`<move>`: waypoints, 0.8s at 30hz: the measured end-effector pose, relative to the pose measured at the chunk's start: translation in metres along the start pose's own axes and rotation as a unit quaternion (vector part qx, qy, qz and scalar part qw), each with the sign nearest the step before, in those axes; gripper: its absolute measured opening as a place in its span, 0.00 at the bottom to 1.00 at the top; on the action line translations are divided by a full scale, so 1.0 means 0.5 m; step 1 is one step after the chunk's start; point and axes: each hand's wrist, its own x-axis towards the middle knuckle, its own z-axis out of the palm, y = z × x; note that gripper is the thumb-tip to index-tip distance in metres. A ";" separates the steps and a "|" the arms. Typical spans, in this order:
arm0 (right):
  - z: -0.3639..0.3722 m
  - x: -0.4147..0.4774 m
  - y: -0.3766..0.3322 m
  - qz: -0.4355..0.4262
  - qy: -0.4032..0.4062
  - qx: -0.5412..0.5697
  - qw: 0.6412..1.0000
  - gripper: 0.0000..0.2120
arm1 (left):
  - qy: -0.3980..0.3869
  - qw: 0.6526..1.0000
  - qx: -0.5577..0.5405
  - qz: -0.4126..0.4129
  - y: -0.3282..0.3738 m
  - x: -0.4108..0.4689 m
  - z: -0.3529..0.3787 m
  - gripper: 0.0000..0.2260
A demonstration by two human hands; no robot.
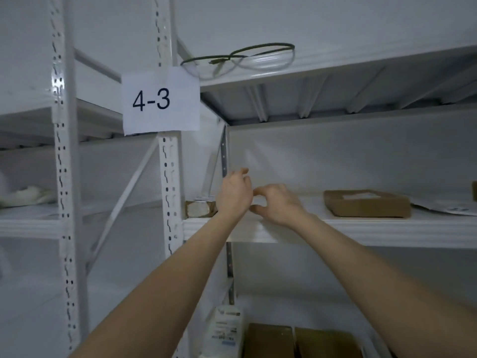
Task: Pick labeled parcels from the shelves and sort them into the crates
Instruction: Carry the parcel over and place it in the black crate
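Both of my arms reach up to the middle shelf (361, 229) of the white rack. My left hand (235, 193) hovers with loosely curled fingers just right of a small brown and white box (200, 209) in the shelf's left corner, and covers the box's right end. I cannot tell whether it touches the box. My right hand (278, 205) is beside it over the bare shelf, thumb and forefinger apart with nothing between them. A flat cardboard parcel with a white label (366, 204) lies further right on the same shelf.
A white mailer (446, 206) lies at the shelf's far right. On the shelf below stand a white labelled parcel (227, 329) and two brown boxes (271, 339). A paper sign "4-3" (161, 100) hangs on the upright. A coiled cable (240, 56) lies on the top shelf.
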 end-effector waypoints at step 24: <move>0.053 0.057 -0.010 0.129 0.046 0.079 0.987 0.10 | -0.120 0.945 -0.240 -0.187 -0.107 0.040 -0.019 0.21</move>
